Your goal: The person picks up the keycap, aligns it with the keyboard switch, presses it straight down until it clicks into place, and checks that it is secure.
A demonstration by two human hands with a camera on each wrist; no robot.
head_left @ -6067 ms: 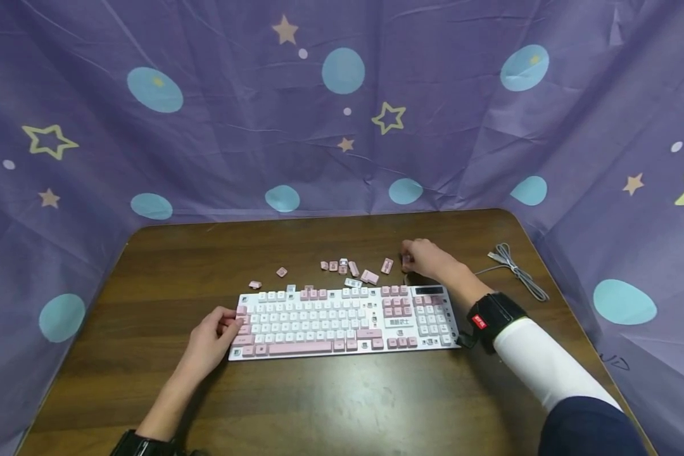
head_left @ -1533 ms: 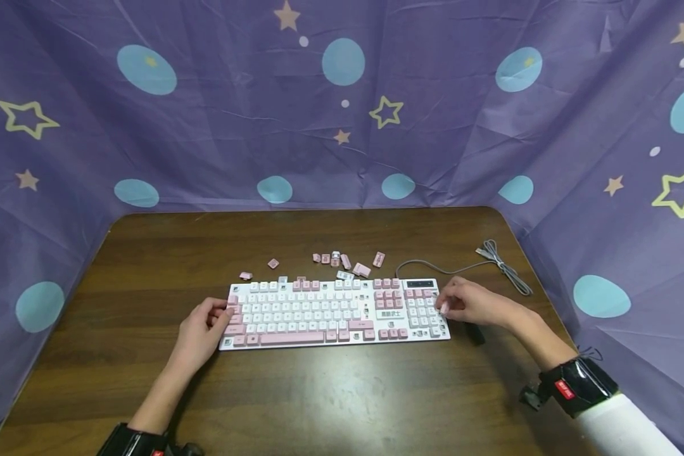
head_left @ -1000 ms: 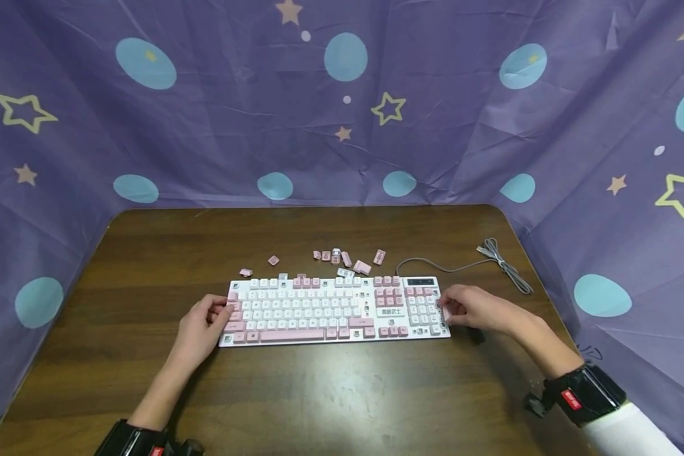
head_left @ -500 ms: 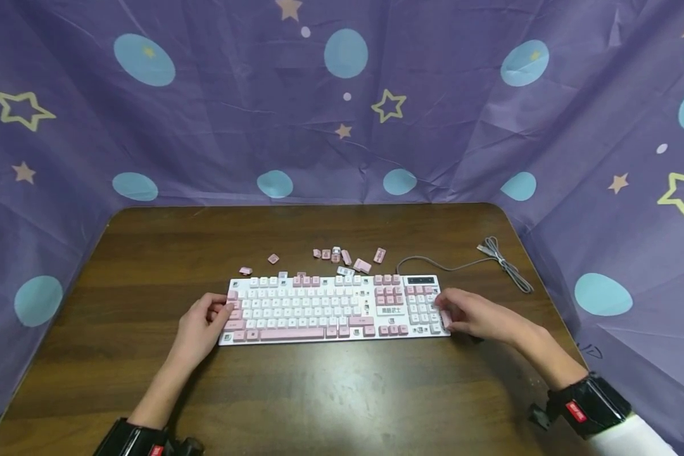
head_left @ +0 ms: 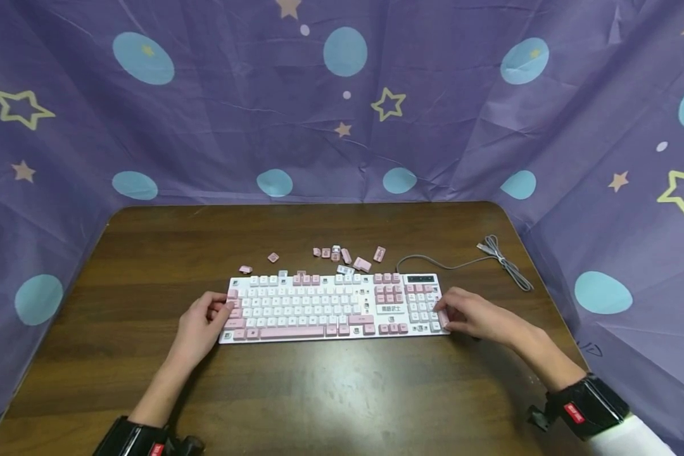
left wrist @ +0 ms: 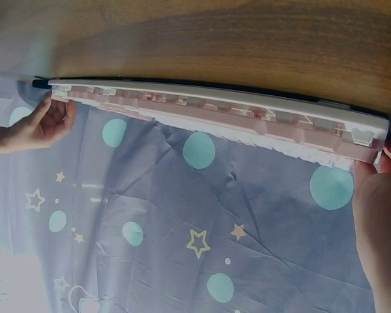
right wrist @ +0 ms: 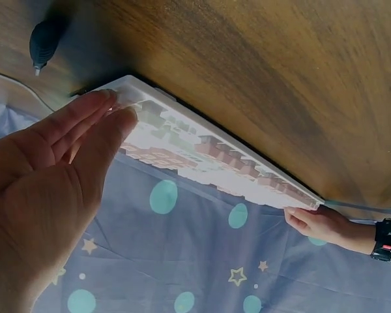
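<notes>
While right hand [head_left: 474, 313] pinches keycap [head_left: 444, 318], left [head_left: 201, 323] curls.

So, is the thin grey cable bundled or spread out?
Partly bundled: the cable is looped near its plug; one strand runs to the white-and-pink rectangular keyboard.

Head view faces forward-down; nearer wrist views share the keyboard [head_left: 304, 311].

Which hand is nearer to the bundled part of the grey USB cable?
The right hand. It is at the right end of the keyboard, in front and left of the USB cable bundle. The left hand is at the keyboard's left end, much farther away.
</notes>
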